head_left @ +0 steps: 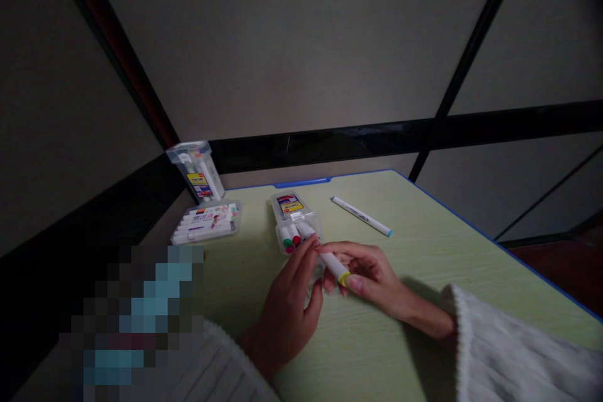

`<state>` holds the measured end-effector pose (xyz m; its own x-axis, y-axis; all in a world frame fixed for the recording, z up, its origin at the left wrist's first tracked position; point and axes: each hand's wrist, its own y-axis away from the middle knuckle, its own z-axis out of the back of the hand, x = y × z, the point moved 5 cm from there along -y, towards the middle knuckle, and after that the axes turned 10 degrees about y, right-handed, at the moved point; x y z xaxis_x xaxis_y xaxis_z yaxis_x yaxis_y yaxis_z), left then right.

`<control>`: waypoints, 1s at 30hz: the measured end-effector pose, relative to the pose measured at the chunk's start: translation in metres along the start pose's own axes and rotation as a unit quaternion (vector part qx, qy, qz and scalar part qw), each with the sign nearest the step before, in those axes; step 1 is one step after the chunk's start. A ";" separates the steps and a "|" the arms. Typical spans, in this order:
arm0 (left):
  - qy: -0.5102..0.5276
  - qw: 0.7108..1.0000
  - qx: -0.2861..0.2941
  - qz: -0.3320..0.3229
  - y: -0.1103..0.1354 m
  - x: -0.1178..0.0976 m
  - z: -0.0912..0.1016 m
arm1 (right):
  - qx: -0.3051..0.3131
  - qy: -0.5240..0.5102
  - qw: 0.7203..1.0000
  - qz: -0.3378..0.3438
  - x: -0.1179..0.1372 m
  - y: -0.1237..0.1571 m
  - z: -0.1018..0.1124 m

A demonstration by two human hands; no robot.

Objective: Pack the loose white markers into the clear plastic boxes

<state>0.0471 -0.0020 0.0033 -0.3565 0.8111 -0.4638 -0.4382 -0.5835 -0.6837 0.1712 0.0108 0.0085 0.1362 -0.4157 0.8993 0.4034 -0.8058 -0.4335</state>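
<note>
My right hand (pixel 365 270) pinches a white marker (pixel 333 266) with a yellow end, its thumb near that end. The marker's far end points at the mouth of an opened clear plastic marker case (pixel 281 233). Inside the case lie several white markers with coloured ends, green and red among them. My left hand (pixel 296 298) is curled around the near part of the case, where some clear plastic shows between thumb and fingers. Its fingertips meet the far end of the yellow marker, and part of the case is hidden behind them.
A white marker with light blue ends (pixel 362 216) lies right of the case. At the back left, another clear case (pixel 200 176) stands upright behind a flat case of white markers (pixel 207 223). The pale green table (pixel 339 345) has a blue edge; panelled walls rise behind it.
</note>
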 end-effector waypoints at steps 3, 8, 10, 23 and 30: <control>-0.002 1.000 0.002 0.006 0.000 0.001 0.000 | -0.001 -0.012 1.000 -0.015 -0.002 0.000 0.000; -0.014 1.000 -0.002 0.014 -0.001 0.003 0.000 | -0.005 -0.020 0.999 -0.039 -0.005 -0.002 0.000; -0.015 1.000 -0.003 0.015 -0.002 0.002 0.001 | -0.017 -0.031 0.999 -0.040 -0.006 -0.003 0.002; -0.006 1.000 -0.020 -0.005 -0.004 -0.006 0.003 | -0.074 -0.014 0.993 -0.088 -0.017 -0.005 0.004; -0.013 1.000 -0.014 -0.015 -0.002 -0.006 0.002 | -0.090 0.016 0.991 -0.103 -0.013 -0.008 0.005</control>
<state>0.0486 -0.0062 0.0087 -0.3640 0.8270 -0.4284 -0.4261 -0.5569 -0.7130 0.1711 0.0246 0.0002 0.0375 -0.2464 0.9685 0.2513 -0.9356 -0.2478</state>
